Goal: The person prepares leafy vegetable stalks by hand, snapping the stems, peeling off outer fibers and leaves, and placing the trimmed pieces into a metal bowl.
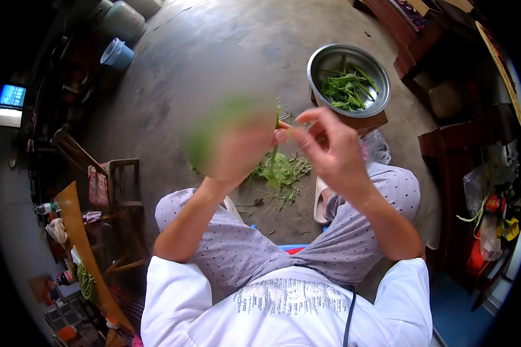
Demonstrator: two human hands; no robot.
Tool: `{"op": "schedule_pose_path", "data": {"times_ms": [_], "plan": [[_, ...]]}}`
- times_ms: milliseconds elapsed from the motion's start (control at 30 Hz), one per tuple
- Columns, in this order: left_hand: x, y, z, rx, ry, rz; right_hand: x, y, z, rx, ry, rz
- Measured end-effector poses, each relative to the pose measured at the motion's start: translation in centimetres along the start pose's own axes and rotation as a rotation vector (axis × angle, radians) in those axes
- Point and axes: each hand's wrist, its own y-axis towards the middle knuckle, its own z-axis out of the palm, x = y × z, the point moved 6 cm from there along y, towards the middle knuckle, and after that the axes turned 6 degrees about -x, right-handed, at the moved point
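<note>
My left hand (pixel 237 144) is raised in front of my knees and mostly smeared by a round blurred patch. A leafy green stem (pixel 276 119) shows at its fingertips, and a hazy green mass lies in the blur beside it. Close by on the right, my right hand (pixel 334 149) has its fingers curled and thumb and forefinger brought together near the stem. Whatever it pinches is too small to make out. Below both hands, a loose heap of pale green peelings (pixel 282 172) lies on the floor between my feet.
A metal basin (pixel 314 74) with leafy green stems (pixel 347 91) stands on a wooden support (pixel 362 122) at front right. A clear plastic bag (pixel 376 147) lies by my right knee. Left are a wooden chair (pixel 124 165) and a blue bin (pixel 118 55); dark furniture (pixel 440 150) stands right.
</note>
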Motion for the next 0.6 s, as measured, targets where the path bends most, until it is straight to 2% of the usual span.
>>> {"op": "schedule_pose_path", "data": {"times_ms": [33,100,167,233,333,433,600], "plan": [[-0.4,-0.6,-0.3,-0.008,-0.003,-0.004,0.1,0.4,-0.5,-0.050,0.037,0.054],[-0.5,-1.7,-1.0,-0.019,0.233,0.011,-0.3,1.1,0.0,-0.004,0.145,0.077],[-0.4,-2.3,-1.5,-0.039,0.294,0.074,-0.6,1.5,1.9,0.172,0.489,0.189],[-1.5,-3.6,-2.3,-0.111,0.516,0.200,-0.6,1.2,3.7,0.225,0.530,0.237],[-1.4,-4.6,-3.7,-0.181,0.513,0.261,-0.6,1.0,6.3,0.310,0.626,0.309],[-1.0,-5.4,-5.0,-0.285,0.387,0.199,-0.7,0.8,7.8,0.335,0.706,0.438],[0.3,-6.3,-6.2,-0.316,0.126,0.158,-0.1,0.9,9.7,0.363,0.712,0.404]]}}
